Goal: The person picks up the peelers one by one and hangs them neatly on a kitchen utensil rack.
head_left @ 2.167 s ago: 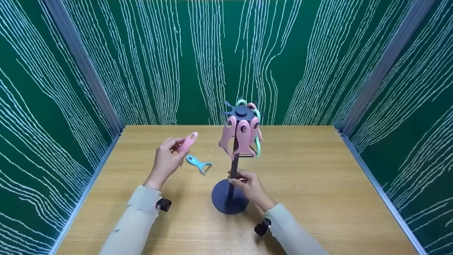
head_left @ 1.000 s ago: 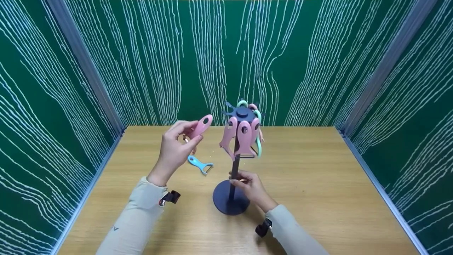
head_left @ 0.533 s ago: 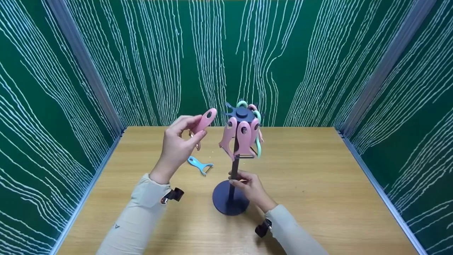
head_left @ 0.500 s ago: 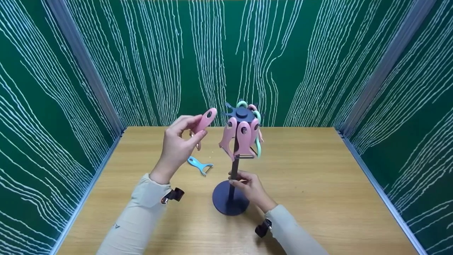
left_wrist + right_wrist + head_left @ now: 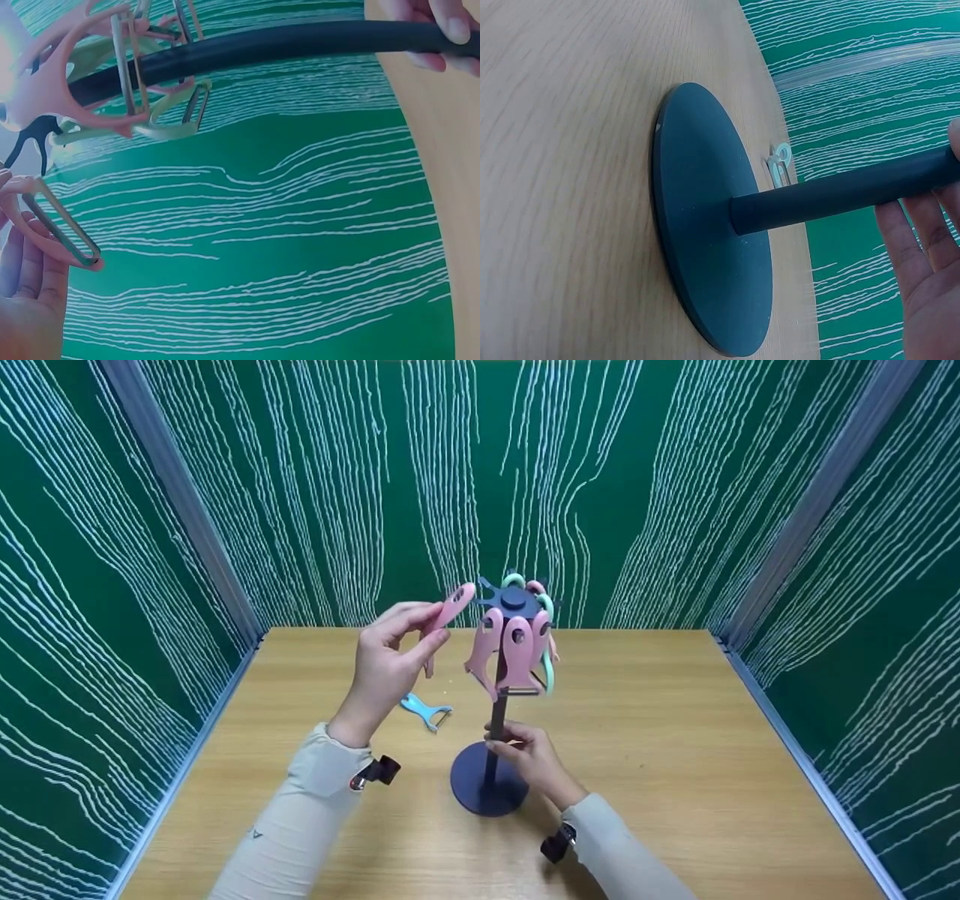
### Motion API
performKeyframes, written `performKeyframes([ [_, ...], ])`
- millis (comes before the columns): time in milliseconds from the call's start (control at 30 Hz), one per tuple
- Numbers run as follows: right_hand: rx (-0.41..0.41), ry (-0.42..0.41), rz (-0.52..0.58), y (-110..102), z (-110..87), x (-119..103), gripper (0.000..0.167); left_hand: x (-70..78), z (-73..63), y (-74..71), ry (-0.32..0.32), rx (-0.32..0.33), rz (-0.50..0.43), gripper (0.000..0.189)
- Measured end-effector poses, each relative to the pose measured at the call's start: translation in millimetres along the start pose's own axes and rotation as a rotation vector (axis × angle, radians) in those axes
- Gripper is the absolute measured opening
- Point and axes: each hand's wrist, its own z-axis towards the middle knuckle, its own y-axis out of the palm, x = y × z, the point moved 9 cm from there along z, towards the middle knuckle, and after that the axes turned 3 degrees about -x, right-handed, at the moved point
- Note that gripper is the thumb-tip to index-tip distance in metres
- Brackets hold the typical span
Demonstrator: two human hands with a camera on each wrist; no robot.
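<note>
My left hand pinches a pink peeler by its handle, the holed end pointing up beside a bare prong at the top of a dark stand. In the left wrist view, the blade end of that peeler sticks out past my fingers. My right hand grips the stand's post low down, above the round base. Several pink peelers and green ones hang from the stand's prongs. Whether the held peeler's hole touches the prong, I cannot tell.
A blue peeler lies on the wooden table, left of the stand and partly hidden behind my left wrist. Green walls with white wavy lines enclose the table at the back and sides.
My left hand has lifted the pink peeler and carried it rightward, up to the stand's top. The right hand keeps its grip on the post; the stand stays in place.
</note>
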Motion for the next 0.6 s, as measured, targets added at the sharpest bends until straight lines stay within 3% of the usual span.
performKeyframes([
  [367,-0.003,-0.022,0.009,1,0.3,-1,0.023,-1.4,-1.6,18.5,-0.006,-0.048,-0.035,0.029],
  [600,-0.004,-0.021,0.028,1,0.0,-1,0.024,-2.0,-6.7,25.6,0.047,-0.034,-0.053,0.029],
])
